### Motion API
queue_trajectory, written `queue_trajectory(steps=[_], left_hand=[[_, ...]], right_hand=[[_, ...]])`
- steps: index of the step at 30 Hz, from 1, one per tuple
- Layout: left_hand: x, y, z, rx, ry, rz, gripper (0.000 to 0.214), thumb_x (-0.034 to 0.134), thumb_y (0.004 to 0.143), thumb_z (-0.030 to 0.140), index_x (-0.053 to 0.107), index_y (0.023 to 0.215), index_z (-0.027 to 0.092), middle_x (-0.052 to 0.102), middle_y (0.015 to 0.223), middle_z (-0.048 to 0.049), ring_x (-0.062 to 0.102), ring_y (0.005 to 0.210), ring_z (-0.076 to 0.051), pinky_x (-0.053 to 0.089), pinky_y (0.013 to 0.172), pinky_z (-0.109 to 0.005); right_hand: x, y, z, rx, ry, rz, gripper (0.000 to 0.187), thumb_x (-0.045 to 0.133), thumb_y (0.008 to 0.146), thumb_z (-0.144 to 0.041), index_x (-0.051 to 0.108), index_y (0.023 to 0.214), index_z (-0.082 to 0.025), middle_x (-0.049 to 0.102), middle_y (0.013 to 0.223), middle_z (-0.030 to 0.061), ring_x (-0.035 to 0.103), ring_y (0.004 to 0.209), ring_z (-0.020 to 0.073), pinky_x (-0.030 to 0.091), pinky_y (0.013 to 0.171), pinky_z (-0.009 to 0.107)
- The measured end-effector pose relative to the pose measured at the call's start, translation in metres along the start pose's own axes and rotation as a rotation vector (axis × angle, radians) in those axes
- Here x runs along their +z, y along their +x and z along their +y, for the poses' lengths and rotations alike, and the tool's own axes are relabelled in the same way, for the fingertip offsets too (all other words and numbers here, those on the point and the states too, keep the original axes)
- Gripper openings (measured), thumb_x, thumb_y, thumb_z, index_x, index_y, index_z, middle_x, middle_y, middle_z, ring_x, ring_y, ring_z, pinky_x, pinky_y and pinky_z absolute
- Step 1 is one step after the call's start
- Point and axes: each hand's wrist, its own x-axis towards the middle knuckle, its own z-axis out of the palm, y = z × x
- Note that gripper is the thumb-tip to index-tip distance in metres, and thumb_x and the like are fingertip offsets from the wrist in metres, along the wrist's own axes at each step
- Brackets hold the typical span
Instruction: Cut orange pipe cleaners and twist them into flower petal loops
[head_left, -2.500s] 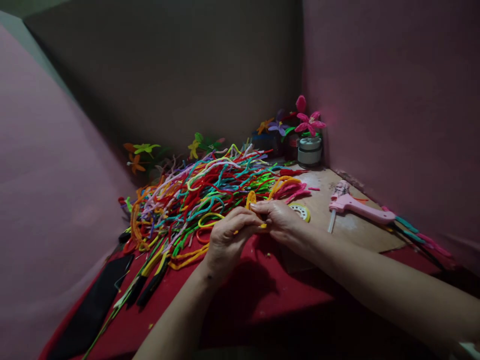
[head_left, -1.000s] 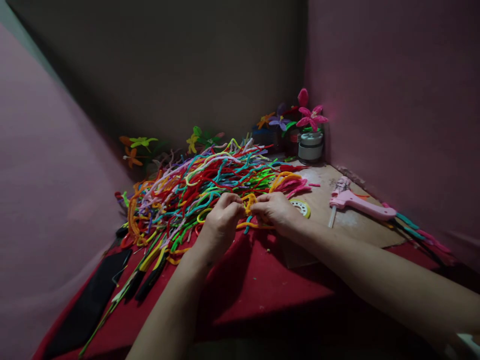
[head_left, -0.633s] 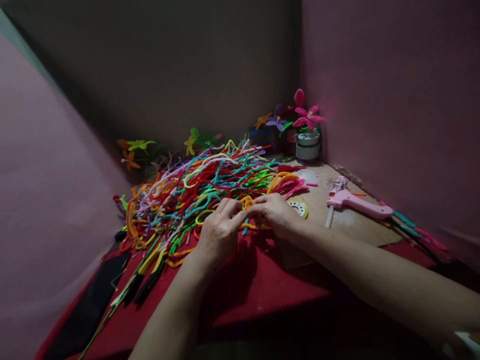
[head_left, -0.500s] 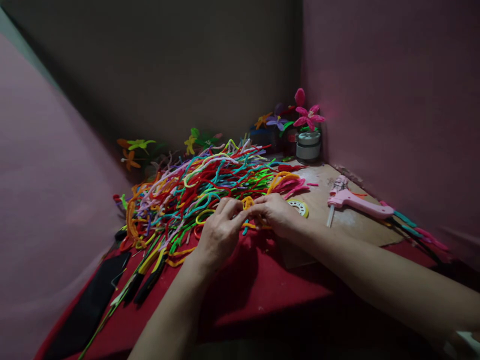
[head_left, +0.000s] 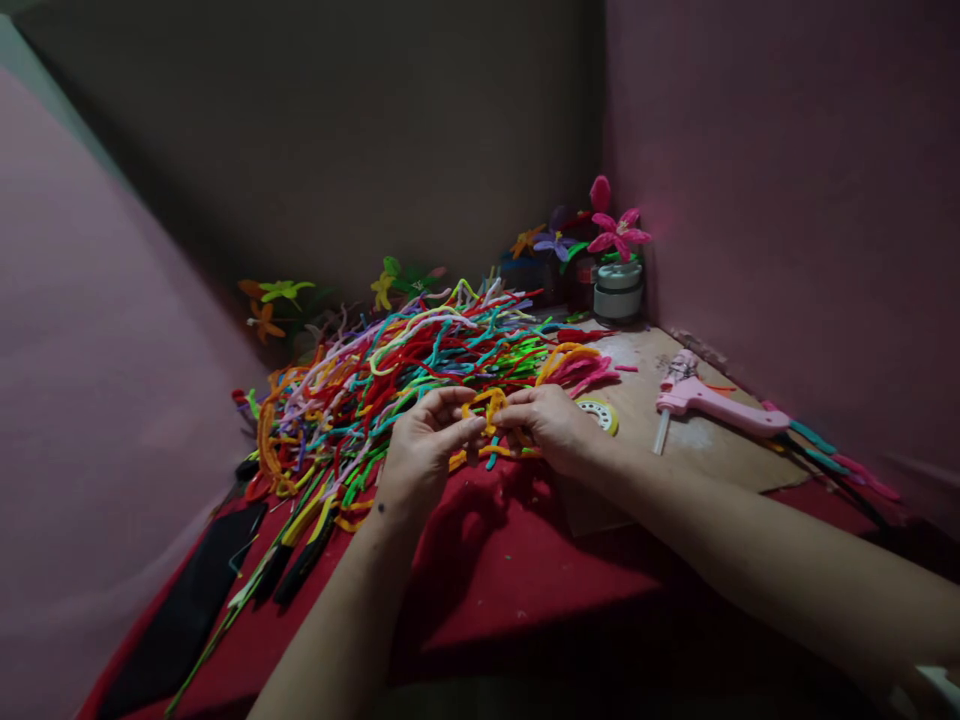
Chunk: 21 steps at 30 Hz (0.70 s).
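Note:
My left hand [head_left: 426, 450] and my right hand [head_left: 551, 425] meet over a red cloth [head_left: 517, 570], both pinching a bent yellow pipe cleaner [head_left: 486, 405] between their fingertips. Its looped part sticks up between the two hands. A short teal piece [head_left: 491, 460] and orange pieces lie just under the hands. Behind them spreads a big heap of coloured pipe cleaners [head_left: 405, 375].
A pink glue gun [head_left: 716, 408] lies on a brown board [head_left: 675, 440] at the right. A tape roll [head_left: 602, 413] sits by my right hand. Finished pipe-cleaner flowers [head_left: 616, 232] stand in a jar at the corner, more flowers [head_left: 274, 300] at the back left. Dark tools [head_left: 296, 560] lie at the left.
Both hands have stayed together on the yellow pipe cleaner, working it between the fingertips. The left hand has turned so its fingers curl upward, and the loop now shows more.

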Motion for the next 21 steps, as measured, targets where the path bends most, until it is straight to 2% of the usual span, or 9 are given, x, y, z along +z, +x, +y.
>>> queue_trajectory(steps=[3, 6, 8, 10, 13, 16, 21], left_hand=[[0.008, -0.006, -0.004, 0.164, 0.197, 0.111, 0.028, 0.065, 0.066, 0.022, 0.053, 0.09, 0.015, 0.051, 0.059, 0.0054, 0.048, 0.046, -0.006, 0.04, 0.044, -0.018], [0.01, -0.011, -0.008, 0.474, 0.491, 0.201, 0.021, 0.061, 0.071, 0.019, 0.054, 0.091, 0.017, 0.052, 0.067, 0.0037, 0.051, 0.056, -0.007, 0.043, 0.053, -0.019], [0.009, -0.014, -0.01, 0.687, 0.701, 0.218, 0.019, 0.059, 0.073, 0.015, 0.054, 0.091, 0.018, 0.054, 0.072, 0.0026, 0.053, 0.062, -0.007, 0.044, 0.06, -0.02], [0.007, -0.015, -0.011, 0.822, 0.853, 0.213, 0.02, 0.058, 0.073, 0.011, 0.053, 0.092, 0.018, 0.056, 0.075, 0.0015, 0.054, 0.066, -0.008, 0.044, 0.064, -0.021], [0.005, -0.015, -0.011, 0.914, 0.949, 0.251, 0.024, 0.059, 0.073, 0.01, 0.051, 0.093, 0.019, 0.058, 0.076, 0.0004, 0.055, 0.068, -0.01, 0.044, 0.063, -0.021], [0.006, -0.015, -0.011, 0.947, 1.003, 0.315, 0.025, 0.059, 0.072, 0.01, 0.051, 0.094, 0.019, 0.06, 0.077, -0.0001, 0.056, 0.067, -0.01, 0.044, 0.063, -0.021], [0.007, -0.015, -0.012, 0.96, 1.104, 0.215, 0.026, 0.055, 0.075, 0.011, 0.049, 0.099, 0.018, 0.058, 0.076, -0.0004, 0.055, 0.063, -0.008, 0.043, 0.059, -0.018]], right_hand=[[0.001, -0.002, -0.002, 0.007, -0.021, 0.012, 0.012, 0.058, 0.059, -0.014, 0.054, 0.048, -0.013, 0.045, 0.038, -0.0036, 0.037, 0.034, 0.0063, 0.029, 0.037, 0.021], [0.002, -0.005, -0.004, -0.028, -0.017, -0.006, 0.009, 0.057, 0.059, -0.013, 0.056, 0.05, -0.012, 0.046, 0.04, -0.0037, 0.037, 0.037, 0.0055, 0.029, 0.038, 0.02], [0.003, -0.005, -0.003, -0.049, 0.019, -0.049, 0.006, 0.057, 0.059, -0.013, 0.058, 0.054, -0.011, 0.049, 0.044, -0.0028, 0.039, 0.04, 0.0058, 0.031, 0.04, 0.02], [0.002, -0.004, -0.002, -0.061, 0.074, -0.097, 0.004, 0.057, 0.06, -0.014, 0.06, 0.059, -0.011, 0.052, 0.05, -0.0017, 0.043, 0.044, 0.0066, 0.034, 0.044, 0.021], [0.001, -0.001, 0.001, -0.079, 0.145, -0.136, 0.005, 0.061, 0.058, -0.015, 0.06, 0.062, -0.011, 0.055, 0.057, -0.0003, 0.047, 0.048, 0.0079, 0.039, 0.049, 0.022], [0.0, 0.001, 0.004, -0.093, 0.186, -0.173, 0.011, 0.065, 0.056, -0.016, 0.061, 0.066, -0.011, 0.057, 0.06, 0.0001, 0.049, 0.05, 0.0086, 0.041, 0.05, 0.023], [0.0, 0.001, 0.004, -0.104, 0.179, -0.144, 0.011, 0.064, 0.057, -0.016, 0.061, 0.067, -0.012, 0.057, 0.057, -0.0009, 0.049, 0.047, 0.0077, 0.041, 0.047, 0.022]])
